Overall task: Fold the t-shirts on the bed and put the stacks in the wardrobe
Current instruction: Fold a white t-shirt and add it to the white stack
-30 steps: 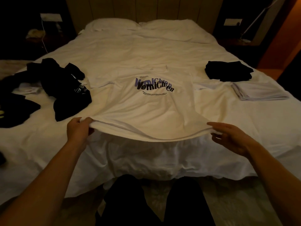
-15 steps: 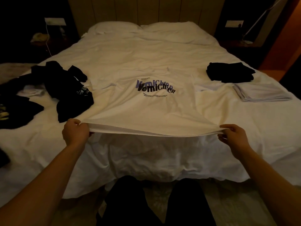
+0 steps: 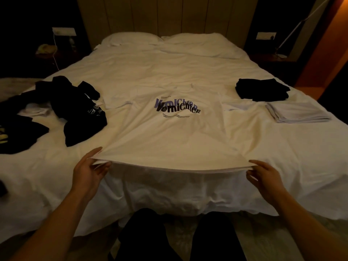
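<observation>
Head view, white t-shirt (image 3: 169, 136) spread print-up on bed (image 3: 169, 68), left hand (image 3: 88, 171) and right hand (image 3: 263, 174) pinching its near hem corners, fingers loosely extended.

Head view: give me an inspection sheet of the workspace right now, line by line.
Surface: bed with rumpled white sheets and two pillows at the head.
Job's things: white printed t-shirt spread flat, print up; folded black stack and folded white stack at right.
Clutter: unfolded dark clothes heaped at left.
Grips: left hand and right hand each pinch a hem corner, fingers loose.
Cables: white cord hanging by the left nightstand.
Surroundings: panelled headboard, dim room, floor lamp at right; wardrobe not seen.
</observation>
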Demonstrator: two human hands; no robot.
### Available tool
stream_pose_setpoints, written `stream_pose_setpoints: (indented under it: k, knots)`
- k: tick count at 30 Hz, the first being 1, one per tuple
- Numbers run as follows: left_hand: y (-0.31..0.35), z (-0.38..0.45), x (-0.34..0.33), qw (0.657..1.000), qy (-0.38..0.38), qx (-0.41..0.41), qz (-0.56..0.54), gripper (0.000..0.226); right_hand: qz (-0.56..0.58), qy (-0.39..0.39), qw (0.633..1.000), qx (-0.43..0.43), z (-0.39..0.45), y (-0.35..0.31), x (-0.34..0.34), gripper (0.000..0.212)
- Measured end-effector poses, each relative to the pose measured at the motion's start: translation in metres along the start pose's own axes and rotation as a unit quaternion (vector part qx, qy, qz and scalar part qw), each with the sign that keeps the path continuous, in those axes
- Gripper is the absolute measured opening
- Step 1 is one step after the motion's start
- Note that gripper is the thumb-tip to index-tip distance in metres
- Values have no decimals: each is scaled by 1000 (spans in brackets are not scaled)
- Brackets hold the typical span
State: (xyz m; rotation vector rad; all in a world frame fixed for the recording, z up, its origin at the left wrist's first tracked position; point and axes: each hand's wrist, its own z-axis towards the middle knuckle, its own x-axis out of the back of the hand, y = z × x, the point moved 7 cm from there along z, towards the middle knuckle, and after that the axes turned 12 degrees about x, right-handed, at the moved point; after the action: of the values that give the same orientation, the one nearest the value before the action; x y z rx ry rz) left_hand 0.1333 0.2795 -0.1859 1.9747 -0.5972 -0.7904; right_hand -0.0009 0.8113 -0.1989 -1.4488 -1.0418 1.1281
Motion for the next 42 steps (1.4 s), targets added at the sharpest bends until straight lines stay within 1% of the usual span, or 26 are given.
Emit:
stream_pose_setpoints:
  k: [2, 3, 5, 6, 7, 8, 9, 11, 13, 16, 19, 21, 22, 23, 24, 25, 26, 27, 29, 32, 37, 40, 42]
  knots:
    - [16, -1, -6, 999, -26, -9, -41, 36, 77, 24, 997, 12, 2, -15, -6, 22]
    - [21, -1, -6, 998, -30, -9, -62, 38, 93, 26, 995, 35, 1, -25, -9, 22]
    - [19, -1, -2, 994, -42, 11, -98, 42, 49, 20, 994, 94, -3, -39, -11, 24]
    - [10, -2, 2, 992, -45, 32, -111, 47, 15, 13, 994, 107, -6, -38, -11, 27]
    - [-4, -1, 9, 991, -43, 61, -107, 51, -16, 3, 994, 108, -8, -29, -10, 28]
    - [-20, 2, 17, 990, -35, 95, -94, 54, -26, -5, 997, 76, -9, -13, -6, 28]
    - [-34, 2, 23, 989, -26, 129, -66, 53, -20, -9, 999, 27, -11, 4, -2, 25]
    - [-49, 3, 29, 985, 0, 170, -2, 39, -23, -13, 998, -64, -14, 30, 4, 22]
    - [-49, 4, 29, 983, 23, 178, 44, 26, -70, -19, 993, -93, -9, 42, 10, 21]
    - [-36, 6, 26, 974, 37, 166, 150, 14, -154, -51, 982, -96, -2, 46, 4, 23]
    - [-22, 6, 24, 956, 59, 159, 239, 9, -247, -77, 963, -72, 8, 36, -5, 18]
    - [-12, 8, 23, 946, 76, 138, 285, 6, -313, -93, 944, -53, 13, 29, -9, 15]
    - [-8, 9, 25, 940, 90, 116, 307, 6, -361, -99, 926, -37, 16, 25, -9, 19]
    - [-3, 12, 28, 925, 109, 83, 355, 8, -411, -101, 906, -19, 20, 20, -9, 24]
    - [4, 16, 30, 892, 133, 42, 431, 11, -453, -98, 886, 3, 23, 12, -10, 26]
    - [11, 18, 30, 851, 149, 9, 503, 14, -482, -92, 871, 27, 26, 3, -14, 25]
    - [17, 18, 28, 822, 161, -18, 546, 15, -498, -86, 861, 52, 27, -7, -21, 21]
    - [25, 19, 24, 812, 166, -40, 558, 16, -506, -85, 855, 76, 29, -16, -31, 15]
    - [37, 26, 12, 810, 175, -74, 554, 17, -510, -98, 846, 119, 37, -30, -59, 10]
    - [41, 47, -14, 812, 165, -94, 552, 20, -499, -140, 840, 163, 52, -35, -110, 13]
    - [64, 120, -46, 833, 176, -132, 508, 24, -487, -196, 823, 216, 89, -27, -226, 15]
    - [73, 177, -62, 848, 170, -130, 485, 17, -469, -213, 827, 224, 116, -14, -300, 15]
    - [77, 211, -69, 870, 148, -104, 460, 11, -453, -232, 835, 209, 128, -5, -346, 14]
